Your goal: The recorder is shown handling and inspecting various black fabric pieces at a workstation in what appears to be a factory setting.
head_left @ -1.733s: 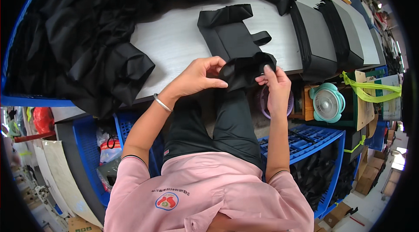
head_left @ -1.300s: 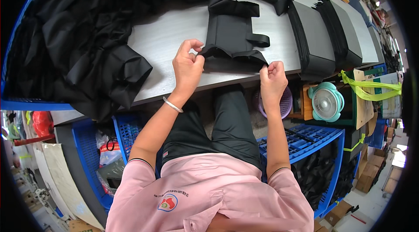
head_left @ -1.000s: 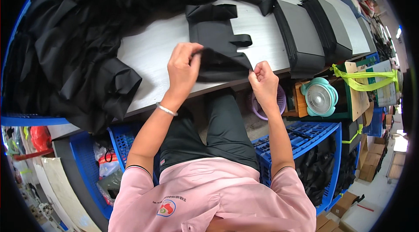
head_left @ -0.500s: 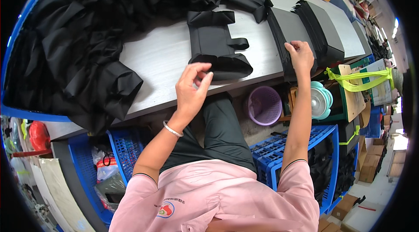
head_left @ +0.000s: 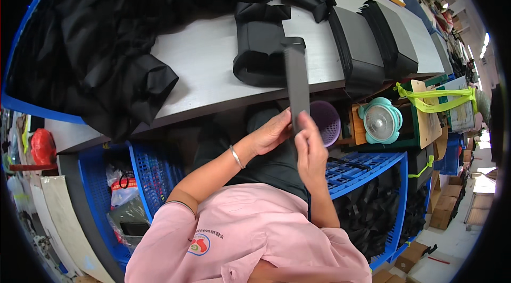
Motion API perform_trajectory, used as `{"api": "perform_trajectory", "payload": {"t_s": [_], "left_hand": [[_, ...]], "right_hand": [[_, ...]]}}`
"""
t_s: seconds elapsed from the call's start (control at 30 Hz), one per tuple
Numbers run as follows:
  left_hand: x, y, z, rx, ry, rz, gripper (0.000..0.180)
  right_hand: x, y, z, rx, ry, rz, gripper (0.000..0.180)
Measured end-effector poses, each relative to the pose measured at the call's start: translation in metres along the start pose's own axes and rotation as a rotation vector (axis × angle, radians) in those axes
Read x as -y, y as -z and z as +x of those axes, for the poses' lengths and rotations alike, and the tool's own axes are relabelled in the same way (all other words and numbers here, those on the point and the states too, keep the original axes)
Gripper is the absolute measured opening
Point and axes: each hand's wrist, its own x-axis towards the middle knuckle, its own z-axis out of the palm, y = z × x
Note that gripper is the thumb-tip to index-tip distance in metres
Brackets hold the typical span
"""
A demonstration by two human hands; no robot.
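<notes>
A narrow grey board (head_left: 298,83) stands upright before me, seen at a slant and slightly blurred. My right hand (head_left: 310,147) pinches its lower end, thumb on the face towards me. Against the board's lower left side rest the closed fingers of my left hand (head_left: 274,133), and both hands are over my lap at the table's front edge. Just beyond lies a black fabric bag (head_left: 258,43) with a strap loop on its right side; the board's top overlaps that loop. To the right on the table are a nearer stack of grey boards (head_left: 359,41) and a farther stack (head_left: 391,30).
A heap of black fabric (head_left: 90,43) covers the left of the grey table (head_left: 197,65). Below the edge are a purple basket (head_left: 326,123), a teal fan (head_left: 380,122), a blue crate (head_left: 367,168) on my right and another blue crate (head_left: 151,176) on my left.
My right hand has left the nearer stack and come left towards my lap with a grey board. My left hand has moved from the bag to the board. The bag's near end looks more folded.
</notes>
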Motion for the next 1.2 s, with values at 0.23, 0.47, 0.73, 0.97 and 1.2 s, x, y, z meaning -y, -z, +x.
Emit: {"api": "perform_trajectory", "payload": {"t_s": [0.23,0.47,0.73,0.97,1.2], "left_hand": [[-0.012,-0.007,-0.016,0.070,-0.095,-0.028,0.092],[-0.029,-0.028,-0.029,-0.241,-0.114,-0.074,0.029],[-0.026,-0.031,-0.042,-0.406,-0.458,0.737,0.037],[-0.093,0.049,-0.011,-0.977,-0.771,1.527,0.024],[-0.109,0.056,0.006,-0.824,-0.604,1.282,0.033]], "right_hand": [[-0.007,0.015,-0.050,0.261,-0.295,0.421,0.020],[-0.008,-0.003,-0.053,-0.066,-0.183,0.177,0.015],[-0.010,-0.013,-0.034,0.077,-0.291,0.550,0.049],[-0.033,-0.007,-0.005,0.222,-0.280,0.380,0.047],[-0.030,-0.011,0.012,0.155,-0.277,0.363,0.049]]}}
